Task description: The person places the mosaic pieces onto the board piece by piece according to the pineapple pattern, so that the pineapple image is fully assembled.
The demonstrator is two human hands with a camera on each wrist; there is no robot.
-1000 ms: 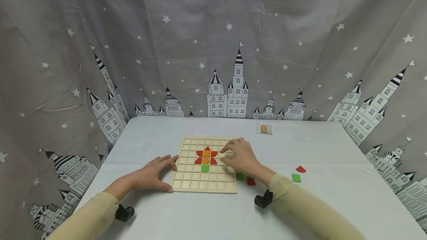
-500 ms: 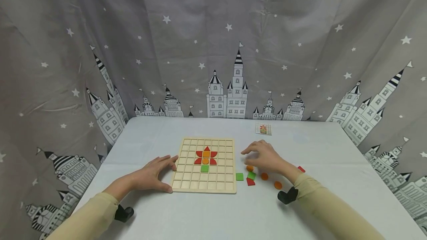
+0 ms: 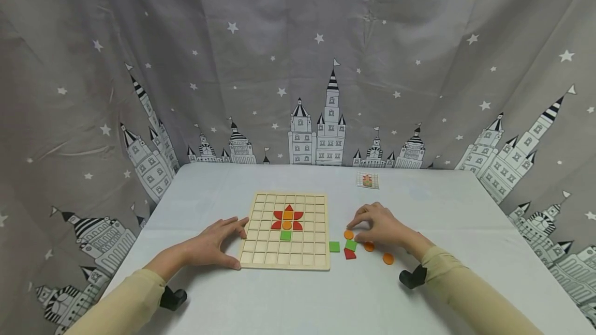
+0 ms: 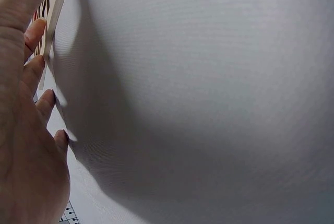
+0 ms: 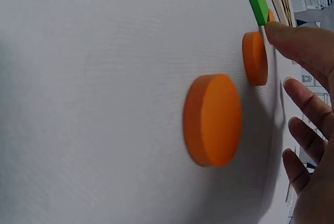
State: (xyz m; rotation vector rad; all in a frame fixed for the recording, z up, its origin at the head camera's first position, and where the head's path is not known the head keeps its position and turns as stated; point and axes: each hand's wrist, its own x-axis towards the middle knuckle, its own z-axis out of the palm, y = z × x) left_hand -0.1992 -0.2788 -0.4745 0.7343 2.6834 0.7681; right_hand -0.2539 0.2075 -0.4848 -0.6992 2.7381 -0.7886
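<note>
A wooden grid board (image 3: pixel 261 258) bears a flower of red pieces (image 3: pixel 297 215), an orange square (image 3: pixel 288 215), an orange disc (image 3: pixel 287 225) and a green square (image 3: pixel 286 235). Spread along the board's left edge, my left hand (image 3: pixel 209 244) has its thumb at the near corner and fingertips against the side. To the right, my right hand (image 3: pixel 382 226) reaches down to a loose orange disc (image 3: pixel 348 234), index fingertip at its far edge and thumb just to its right. In the right wrist view the thumb (image 5: pixel 287 36) overlaps that disc; the index finger is hidden.
Beside the board lie a green square (image 3: pixel 334 247), a tilted green square (image 3: pixel 351 245) and a red piece (image 3: pixel 350 254). Two more orange discs (image 3: pixel 369 246) lie under and near the right wrist. A small pattern card (image 3: pixel 368 180) lies farther back, before a grey curtain (image 3: pixel 261 66).
My right hand has left the area over the board, moved right and lowered to the loose orange disc. The left hand and the board's pieces have stayed put.
</note>
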